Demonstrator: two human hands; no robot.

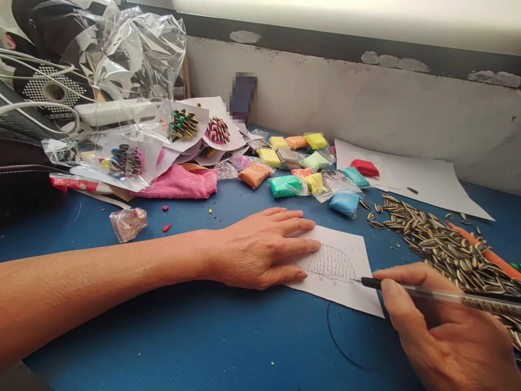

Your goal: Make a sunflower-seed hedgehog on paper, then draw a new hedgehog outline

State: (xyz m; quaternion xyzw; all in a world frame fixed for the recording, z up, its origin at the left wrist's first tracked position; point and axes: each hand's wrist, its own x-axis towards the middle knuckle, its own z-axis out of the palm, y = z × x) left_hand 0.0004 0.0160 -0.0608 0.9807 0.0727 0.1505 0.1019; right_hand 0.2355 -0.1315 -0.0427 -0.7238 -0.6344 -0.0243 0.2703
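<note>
My left hand (268, 247) lies flat with its fingers spread, pressing on the left part of a white sheet of paper (345, 304). On that sheet is a line drawing (331, 263) of a rounded animal body filled with small marks, with short legs; my fingers cover part of it. A black-tipped pen (411, 290) with a clear barrel is gripped in my right hand (443, 331). Its point touches the paper at the right end of the drawn body.
Striped sunflower seeds (448, 244) are heaped at the right, with an orange pen-like stick (488, 252) among them. Wrapped clay packets (285, 157) lie behind. A pink cloth (179, 182), seed-and-clay pieces (217, 130) and crinkled plastic (134, 54) crowd the back left.
</note>
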